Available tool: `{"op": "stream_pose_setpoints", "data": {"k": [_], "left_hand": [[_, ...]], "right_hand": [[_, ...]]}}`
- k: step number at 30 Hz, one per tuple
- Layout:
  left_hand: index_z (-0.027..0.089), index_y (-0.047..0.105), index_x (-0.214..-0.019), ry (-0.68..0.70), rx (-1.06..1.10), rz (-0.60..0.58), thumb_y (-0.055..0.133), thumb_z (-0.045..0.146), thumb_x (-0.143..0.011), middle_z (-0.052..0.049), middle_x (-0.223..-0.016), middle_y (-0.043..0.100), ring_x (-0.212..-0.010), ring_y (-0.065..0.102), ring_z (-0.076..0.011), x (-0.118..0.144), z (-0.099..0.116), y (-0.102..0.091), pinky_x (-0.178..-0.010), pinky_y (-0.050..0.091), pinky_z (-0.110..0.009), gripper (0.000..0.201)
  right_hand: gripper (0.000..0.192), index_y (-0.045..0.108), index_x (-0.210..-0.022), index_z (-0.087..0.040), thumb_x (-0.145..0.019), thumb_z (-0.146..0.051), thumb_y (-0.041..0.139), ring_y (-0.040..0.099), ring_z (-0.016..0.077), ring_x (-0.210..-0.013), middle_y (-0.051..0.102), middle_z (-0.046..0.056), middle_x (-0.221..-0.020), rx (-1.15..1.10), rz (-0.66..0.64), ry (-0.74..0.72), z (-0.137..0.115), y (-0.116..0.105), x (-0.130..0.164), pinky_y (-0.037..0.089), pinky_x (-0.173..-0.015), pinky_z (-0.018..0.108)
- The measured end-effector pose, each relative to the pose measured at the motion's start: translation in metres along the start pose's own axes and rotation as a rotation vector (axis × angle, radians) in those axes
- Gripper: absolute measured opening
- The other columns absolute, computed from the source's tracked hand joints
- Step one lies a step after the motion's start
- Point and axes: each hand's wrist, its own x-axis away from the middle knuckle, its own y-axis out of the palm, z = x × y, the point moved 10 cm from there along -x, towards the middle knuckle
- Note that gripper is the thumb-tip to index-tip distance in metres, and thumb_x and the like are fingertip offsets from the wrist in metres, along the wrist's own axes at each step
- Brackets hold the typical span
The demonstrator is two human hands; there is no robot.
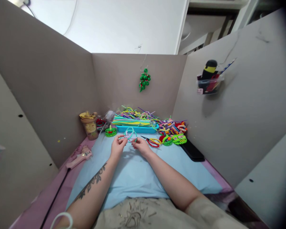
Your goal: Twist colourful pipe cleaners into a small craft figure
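Tattooed left hand (118, 147) and right hand (140, 147) both pinch a teal pipe-cleaner loop (130, 133) above blue mat (133, 171); red scissors (152, 142) lie just beside.

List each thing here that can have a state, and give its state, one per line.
left hand: fingers pinching the teal pipe-cleaner piece
right hand: fingers pinching the same piece
scissors: lying flat on the blue mat, blades shut
pink glue gun: lying on its side
blue tray: full of pipe cleaners
green ornament: hanging on the back wall
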Motion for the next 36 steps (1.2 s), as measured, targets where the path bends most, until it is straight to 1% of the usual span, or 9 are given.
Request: {"op": "stream_pose_setpoints", "data": {"k": [7,11,13,16,18,20,24,29,36], "left_hand": [[0.017,0.05,-0.093,-0.062,0.01,-0.022,0.074,0.037,-0.057,0.001,-0.064,0.064,-0.05,0.052,-0.008,0.001,-0.005,0.004,-0.05,0.036,-0.019,0.047],[0.016,0.05,-0.089,-0.049,0.015,-0.034,0.075,0.035,-0.056,0.002,-0.059,0.063,-0.048,0.051,-0.0079,0.0,-0.005,0.005,-0.049,0.035,-0.019,0.045],[0.016,0.05,-0.087,-0.037,0.003,-0.021,0.074,0.035,-0.057,0.002,-0.058,0.063,-0.048,0.052,-0.008,-0.001,-0.004,0.003,-0.049,0.036,-0.019,0.042],[0.017,0.051,-0.086,-0.024,-0.036,-0.008,0.071,0.035,-0.06,0.0,-0.06,0.064,-0.049,0.053,-0.0086,0.0,-0.004,0.001,-0.049,0.037,-0.02,0.038],[0.017,0.051,-0.085,-0.016,-0.062,-0.014,0.071,0.034,-0.06,0.0,-0.062,0.065,-0.049,0.054,-0.0093,0.002,-0.002,0.003,-0.049,0.038,-0.02,0.037],[0.017,0.051,-0.084,-0.005,-0.087,-0.032,0.071,0.032,-0.06,-0.001,-0.062,0.065,-0.051,0.056,-0.0104,0.004,0.001,0.007,-0.05,0.038,-0.021,0.035],[0.017,0.052,-0.079,0.017,-0.125,-0.07,0.07,0.031,-0.061,-0.001,-0.059,0.063,-0.054,0.058,-0.0122,0.008,0.006,0.015,-0.051,0.039,-0.021,0.029],[0.017,0.054,-0.079,0.021,-0.103,-0.102,0.07,0.03,-0.061,0.001,-0.057,0.061,-0.05,0.054,-0.0106,0.007,0.002,0.018,-0.05,0.037,-0.021,0.028],[0.016,0.055,-0.077,0.025,-0.114,-0.027,0.075,0.031,-0.055,-0.001,-0.061,0.063,-0.057,0.06,-0.0138,0.003,-0.003,0.009,-0.055,0.042,-0.022,0.033]], "right_hand": [[0.022,0.06,-0.077,-0.018,-0.059,-0.028,0.067,0.051,0.0112,-0.056,0.057,-0.002,-0.061,0.038,-0.015,0.046,0.008,0.002,0.001,0.04,-0.054,0.024],[0.02,0.06,-0.08,-0.019,-0.061,-0.024,0.064,0.05,0.0118,-0.057,0.056,-0.002,-0.063,0.101,-0.006,0.038,0.007,0.0,0.0,0.04,-0.053,0.024],[0.026,0.059,-0.086,-0.021,-0.061,-0.022,0.061,0.05,0.0119,-0.06,0.058,-0.001,-0.073,0.152,0.076,-0.044,-0.004,-0.008,0.001,0.04,-0.053,0.024],[0.028,0.057,-0.092,-0.022,-0.064,-0.021,0.058,0.051,0.0132,-0.07,0.057,0.001,-0.089,0.241,0.255,-0.244,-0.032,-0.025,0.009,0.042,-0.059,0.025],[0.02,0.058,-0.088,-0.022,-0.068,-0.025,0.057,0.051,0.0148,-0.077,0.054,0.003,-0.093,0.297,0.273,-0.338,-0.047,-0.024,0.015,0.042,-0.064,0.026],[0.014,0.059,-0.081,-0.021,-0.069,-0.029,0.059,0.051,0.0165,-0.084,0.052,0.004,-0.093,0.327,0.229,-0.372,-0.053,-0.018,0.017,0.043,-0.064,0.026],[0.016,0.06,-0.069,-0.02,-0.066,-0.034,0.065,0.05,0.0186,-0.092,0.048,0.006,-0.1,0.29,0.209,-0.334,-0.048,-0.015,0.015,0.044,-0.065,0.026],[0.019,0.06,-0.064,-0.019,-0.065,-0.038,0.066,0.05,0.0198,-0.096,0.046,0.007,-0.106,0.226,0.225,-0.265,-0.039,-0.019,0.012,0.044,-0.07,0.028],[0.018,0.062,-0.063,-0.02,-0.066,-0.038,0.065,0.048,0.0204,-0.099,0.054,0.006,-0.098,0.258,0.244,-0.275,-0.039,-0.021,0.01,0.04,-0.08,0.029]]}}
